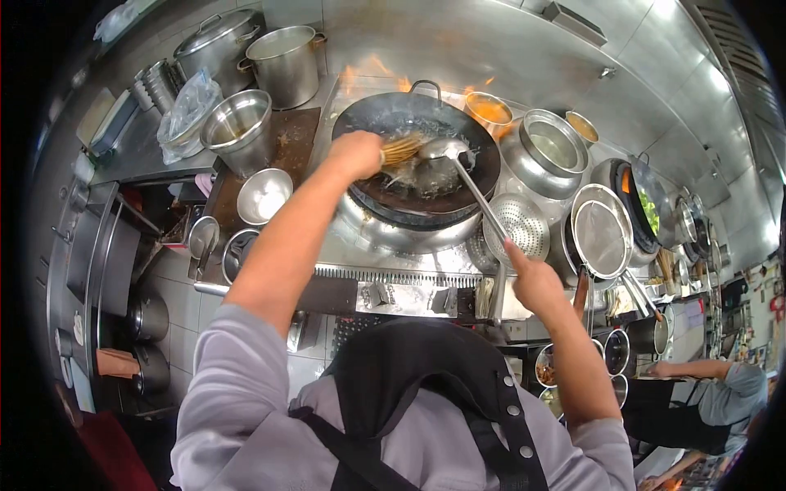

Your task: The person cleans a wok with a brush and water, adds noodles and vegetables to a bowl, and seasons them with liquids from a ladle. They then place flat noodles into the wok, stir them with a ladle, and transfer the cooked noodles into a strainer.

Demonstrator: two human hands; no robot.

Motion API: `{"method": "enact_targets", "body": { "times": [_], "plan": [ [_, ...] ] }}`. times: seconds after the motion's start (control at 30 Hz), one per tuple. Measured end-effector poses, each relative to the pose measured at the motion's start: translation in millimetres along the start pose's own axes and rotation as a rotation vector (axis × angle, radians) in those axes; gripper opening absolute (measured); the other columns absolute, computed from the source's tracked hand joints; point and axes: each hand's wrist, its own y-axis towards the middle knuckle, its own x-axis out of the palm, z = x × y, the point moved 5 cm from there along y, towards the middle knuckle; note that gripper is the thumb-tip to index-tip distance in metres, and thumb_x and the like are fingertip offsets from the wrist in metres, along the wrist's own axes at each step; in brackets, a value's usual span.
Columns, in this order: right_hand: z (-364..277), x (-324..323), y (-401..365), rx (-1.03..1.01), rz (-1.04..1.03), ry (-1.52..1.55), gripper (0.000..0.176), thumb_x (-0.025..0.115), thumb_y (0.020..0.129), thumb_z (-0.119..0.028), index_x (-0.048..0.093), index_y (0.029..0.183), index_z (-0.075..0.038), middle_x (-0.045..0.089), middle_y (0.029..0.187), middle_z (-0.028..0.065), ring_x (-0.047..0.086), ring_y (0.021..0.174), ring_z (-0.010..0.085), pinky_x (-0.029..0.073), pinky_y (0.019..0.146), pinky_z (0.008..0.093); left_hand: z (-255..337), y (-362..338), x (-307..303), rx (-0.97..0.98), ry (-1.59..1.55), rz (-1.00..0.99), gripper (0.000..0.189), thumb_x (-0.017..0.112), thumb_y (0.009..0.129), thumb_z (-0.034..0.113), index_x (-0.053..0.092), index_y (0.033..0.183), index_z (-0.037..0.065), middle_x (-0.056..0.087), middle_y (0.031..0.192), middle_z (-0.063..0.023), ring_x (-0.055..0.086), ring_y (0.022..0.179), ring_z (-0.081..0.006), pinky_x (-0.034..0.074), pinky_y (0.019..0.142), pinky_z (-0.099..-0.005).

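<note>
My left hand (357,155) is closed round a bamboo brush (401,150), whose bristles reach into the large black wok (360,114). Water and steam show in the wok. My right hand (534,285) grips the handle of a long metal ladle (444,148). The ladle's bowl is over the wok, beside the brush tips. Flames rise behind the wok's rim. Just left of the ladle handle's lower part and below it lies a perforated strainer (517,229).
Steel pots (282,69) and a metal bowl (264,196) stand at the left. Right of the wok are a steel pot (555,143), a mesh sieve (603,237) and a second wok (634,196). Another person (720,401) is at the lower right.
</note>
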Motion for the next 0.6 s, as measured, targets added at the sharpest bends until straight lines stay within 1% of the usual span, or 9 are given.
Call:
{"method": "enact_targets", "body": {
  "times": [0.07, 0.13, 0.17, 0.2, 0.27, 0.3, 0.33, 0.4, 0.6],
  "plan": [
    [-10.2, 29.2, 22.6, 0.008, 0.082, 0.369, 0.079, 0.059, 0.081, 0.002, 0.031, 0.152, -0.020, 0.062, 0.087, 0.0195, 0.066, 0.071, 0.0356, 0.053, 0.061, 0.0464, -1.6, -19.9, -15.4, -0.040, 0.017, 0.037, 0.026, 0.068, 0.081, 0.019, 0.070, 0.106, 0.013, 0.070, 0.105, -0.0158, 0.066, 0.102, -0.0371, 0.054, 0.086, -0.0472],
    [-63.4, 16.7, 12.8, 0.427, -0.192, 1.293, 0.074, 0.059, 0.086, 0.000, 0.028, 0.151, -0.019, 0.059, 0.082, 0.0110, 0.061, 0.059, 0.0249, 0.049, 0.046, 0.0386, 0.5, -31.7, -19.1, -0.016, -0.123, 0.231, 0.031, 0.071, 0.080, 0.023, 0.068, 0.109, 0.013, 0.067, 0.106, -0.0156, 0.065, 0.101, -0.0369, 0.053, 0.087, -0.0469],
    [-78.3, 19.5, 7.1, 0.461, -0.183, 1.832, 0.064, 0.058, 0.089, -0.002, 0.036, 0.146, -0.018, 0.055, 0.080, 0.0054, 0.054, 0.053, 0.0153, 0.042, 0.040, 0.0295, 5.9, -25.9, -3.1, 0.065, -0.132, 0.231, 0.037, 0.074, 0.078, 0.026, 0.067, 0.111, 0.013, 0.064, 0.106, -0.0150, 0.063, 0.102, -0.0365, 0.052, 0.088, -0.0465],
    [-73.9, 22.3, 10.1, 0.460, -0.178, 1.840, 0.064, 0.058, 0.089, -0.002, 0.036, 0.146, -0.018, 0.055, 0.080, 0.0054, 0.054, 0.053, 0.0153, 0.042, 0.040, 0.0295, 13.2, -18.0, 15.6, 0.132, -0.179, 0.213, 0.036, 0.077, 0.075, 0.025, 0.068, 0.108, 0.013, 0.067, 0.103, -0.0156, 0.065, 0.098, -0.0368, 0.052, 0.086, -0.0477],
    [-57.7, 33.5, 17.8, 0.437, -0.370, 2.444, 0.063, 0.058, 0.087, -0.001, 0.040, 0.145, -0.016, 0.056, 0.082, 0.0075, 0.054, 0.053, 0.0137, 0.043, 0.041, 0.0286, 22.5, -4.1, 51.3, 0.164, -0.210, -0.020, 0.033, 0.078, 0.074, 0.024, 0.070, 0.104, 0.012, 0.069, 0.098, -0.0156, 0.067, 0.095, -0.0376, 0.053, 0.085, -0.0484],
    [-56.5, 32.8, 17.3, 0.407, -0.476, 2.741, 0.062, 0.058, 0.086, -0.001, 0.042, 0.145, -0.015, 0.057, 0.083, 0.0085, 0.054, 0.054, 0.0130, 0.044, 0.042, 0.0282, 21.5, 0.8, 44.6, 0.126, -0.089, 0.041, 0.028, 0.075, 0.075, 0.023, 0.071, 0.101, 0.012, 0.070, 0.095, -0.0154, 0.068, 0.092, -0.0380, 0.054, 0.084, -0.0488],
    [-62.7, 34.7, 14.0, 0.407, -0.469, 2.746, 0.062, 0.058, 0.086, -0.001, 0.042, 0.145, -0.015, 0.057, 0.083, 0.0085, 0.054, 0.054, 0.0130, 0.044, 0.042, 0.0282, 17.8, -1.4, 25.5, 0.104, -0.032, 0.062, 0.026, 0.071, 0.078, 0.022, 0.071, 0.102, 0.013, 0.070, 0.098, -0.0150, 0.068, 0.094, -0.0373, 0.054, 0.084, -0.0480],
    [-54.3, 37.0, 5.0, 0.362, -0.026, 1.309, 0.069, 0.057, 0.085, 0.001, 0.035, 0.150, -0.012, 0.059, 0.087, 0.0103, 0.055, 0.056, 0.0133, 0.045, 0.045, 0.0294, 7.2, -16.0, -17.2, 0.105, 0.038, 0.120, 0.027, 0.068, 0.078, 0.022, 0.072, 0.103, 0.012, 0.069, 0.100, -0.0153, 0.067, 0.096, -0.0366, 0.054, 0.084, -0.0477],
    [-6.4, 66.5, -143.8, 0.575, 0.166, 1.101, 0.076, 0.061, 0.085, 0.002, 0.030, 0.153, -0.009, 0.064, 0.099, 0.0119, 0.060, 0.072, 0.0143, 0.050, 0.065, 0.0282, 27.7, -31.9, -90.8, 0.272, 0.191, -0.201, 0.031, 0.073, 0.070, 0.020, 0.073, 0.100, 0.010, 0.071, 0.098, -0.0166, 0.067, 0.095, -0.0355, 0.053, 0.084, -0.0451]
  ]
}}
